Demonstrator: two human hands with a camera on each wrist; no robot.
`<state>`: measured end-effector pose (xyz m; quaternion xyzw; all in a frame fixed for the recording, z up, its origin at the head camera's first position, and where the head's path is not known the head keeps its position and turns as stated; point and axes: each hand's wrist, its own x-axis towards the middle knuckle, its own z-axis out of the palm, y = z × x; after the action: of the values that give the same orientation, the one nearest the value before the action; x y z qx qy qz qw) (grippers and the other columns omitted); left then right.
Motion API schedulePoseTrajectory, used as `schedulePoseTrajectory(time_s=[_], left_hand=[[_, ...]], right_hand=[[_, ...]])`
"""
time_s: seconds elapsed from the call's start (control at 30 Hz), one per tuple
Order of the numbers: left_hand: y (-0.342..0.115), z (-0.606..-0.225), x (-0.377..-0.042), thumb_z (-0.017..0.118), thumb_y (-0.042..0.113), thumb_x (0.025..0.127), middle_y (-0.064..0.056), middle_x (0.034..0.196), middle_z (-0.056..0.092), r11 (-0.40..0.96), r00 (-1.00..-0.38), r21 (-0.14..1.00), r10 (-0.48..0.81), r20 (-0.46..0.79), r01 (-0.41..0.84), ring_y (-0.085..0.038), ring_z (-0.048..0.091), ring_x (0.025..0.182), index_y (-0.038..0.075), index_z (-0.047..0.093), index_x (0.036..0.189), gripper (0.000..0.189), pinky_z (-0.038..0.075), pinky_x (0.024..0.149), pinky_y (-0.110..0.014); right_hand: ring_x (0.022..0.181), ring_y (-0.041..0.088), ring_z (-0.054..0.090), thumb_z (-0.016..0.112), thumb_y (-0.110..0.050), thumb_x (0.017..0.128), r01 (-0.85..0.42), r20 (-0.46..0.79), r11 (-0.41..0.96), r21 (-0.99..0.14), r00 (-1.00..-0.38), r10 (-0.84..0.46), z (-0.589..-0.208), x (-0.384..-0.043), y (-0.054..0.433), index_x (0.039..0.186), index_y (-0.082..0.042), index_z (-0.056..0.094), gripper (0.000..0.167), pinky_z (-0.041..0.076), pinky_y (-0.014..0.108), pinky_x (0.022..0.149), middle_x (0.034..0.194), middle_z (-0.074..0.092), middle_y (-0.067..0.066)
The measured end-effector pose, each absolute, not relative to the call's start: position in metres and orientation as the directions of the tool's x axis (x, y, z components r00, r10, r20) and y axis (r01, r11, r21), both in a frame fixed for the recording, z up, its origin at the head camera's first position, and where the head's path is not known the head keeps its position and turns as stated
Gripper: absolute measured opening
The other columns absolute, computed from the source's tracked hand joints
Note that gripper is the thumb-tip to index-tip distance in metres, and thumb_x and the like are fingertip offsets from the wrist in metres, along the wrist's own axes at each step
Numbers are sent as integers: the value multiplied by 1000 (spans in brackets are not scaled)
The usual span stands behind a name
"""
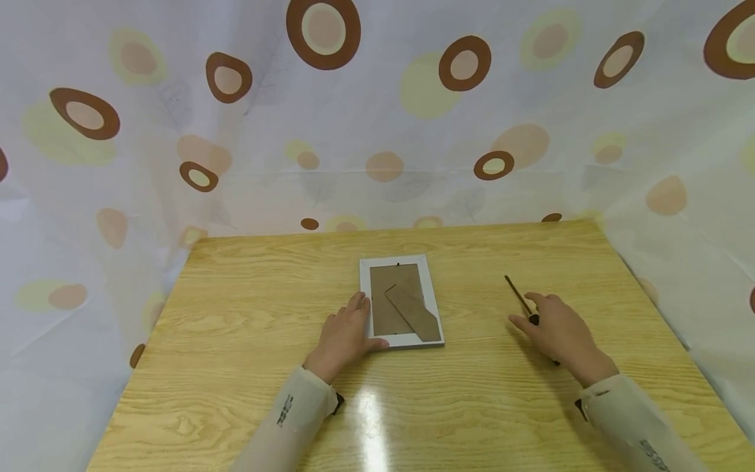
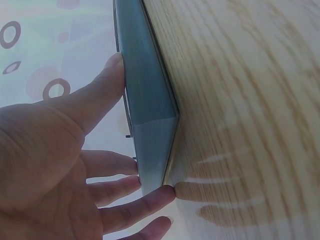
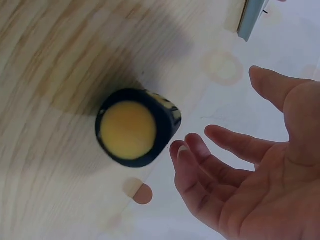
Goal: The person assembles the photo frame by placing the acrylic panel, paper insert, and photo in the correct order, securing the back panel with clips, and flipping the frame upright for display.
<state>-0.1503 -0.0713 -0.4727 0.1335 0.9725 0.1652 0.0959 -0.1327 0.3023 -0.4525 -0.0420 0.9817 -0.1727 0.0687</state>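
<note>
A white photo frame [image 1: 432,296] lies back side up on the table, its brown backing board [image 1: 383,314] and slanted easel stand [image 1: 407,308] showing. My left hand [image 1: 345,333] rests at its lower left corner, thumb against the bottom edge and fingers along the left side. In the left wrist view the frame's side [image 2: 150,90] meets the thumb and fingertips. Over a screwdriver [image 1: 517,292] on the right, my right hand [image 1: 563,334] hovers with spread fingers. The right wrist view shows the handle's yellow end [image 3: 128,131] apart from the fingers, which hold nothing.
The wooden tabletop [image 1: 236,314] reaches back to a patterned cloth [image 1: 354,131] that hangs behind and at both sides. A strip of light reflects off the wood near the front.
</note>
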Motion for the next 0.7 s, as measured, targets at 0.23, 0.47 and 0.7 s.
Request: schedulePoseTrajectory(time_s=[0.23, 0.47, 0.7], left_hand=[[-70, -473, -151, 82, 53, 79, -16, 162, 36, 912, -946, 340, 291, -140, 230, -42, 54, 133, 2, 43, 152, 97, 47, 104, -60], [-70, -472, -152, 82, 52, 79, -17, 162, 37, 912, -946, 337, 294, -136, 234, -43, 55, 131, 1, 44, 152, 97, 48, 102, -60], [-70, -471, -150, 83, 53, 78, -18, 161, 38, 913, -946, 330, 296, -135, 238, -43, 56, 131, 0, 45, 151, 98, 48, 101, -60]], right_hand=[[108, 54, 58, 67, -40, 96, -58, -139, 943, -329, -984, -109, -454, -128, 311, 142, 13, 43, 74, 52, 59, 80, 126, 55, 42], [92, 44, 64, 70, -38, 94, -56, -152, 943, -329, -982, -111, -457, -123, 319, 133, 14, 47, 69, 53, 49, 68, 114, 61, 38], [88, 40, 67, 70, -40, 94, -29, -195, 944, -329, -976, -98, -460, -121, 325, 127, 14, 49, 67, 54, 45, 65, 112, 66, 35]])
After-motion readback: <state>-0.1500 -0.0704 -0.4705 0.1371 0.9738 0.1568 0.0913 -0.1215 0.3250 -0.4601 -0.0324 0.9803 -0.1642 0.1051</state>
